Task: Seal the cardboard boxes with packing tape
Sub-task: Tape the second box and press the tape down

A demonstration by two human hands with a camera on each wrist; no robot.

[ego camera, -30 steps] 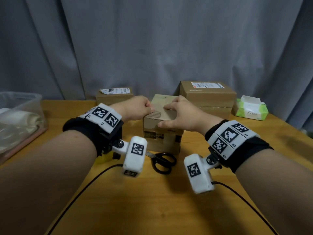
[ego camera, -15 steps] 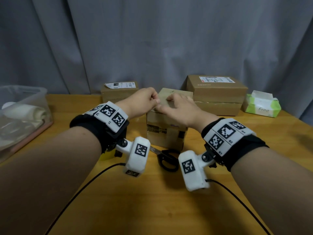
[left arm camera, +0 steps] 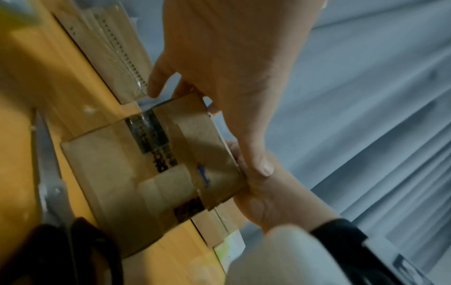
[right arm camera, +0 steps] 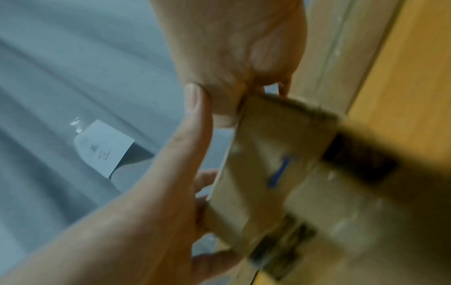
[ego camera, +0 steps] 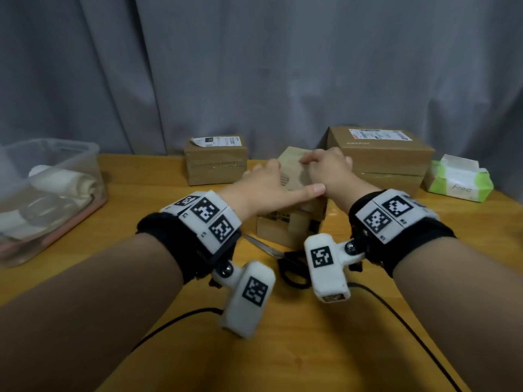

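A small cardboard box with brown tape strips on its near face stands mid-table. My left hand lies spread across its top. The thumb stretches straight along the near edge and the fingers reach past the left edge. My right hand sits on the top's right part with fingers curled over the far edge, holding the box. The two hands touch at the thumb. No tape roll shows.
Black-handled scissors lie just in front of the box. Two sealed boxes stand behind it, one at the left and one at the right. A tissue pack sits far right, a clear plastic bin far left. Cables trail over the near table.
My left hand has gone from a fist pinching at the box top to a flat spread over it. My right hand has shifted toward the top's far right.
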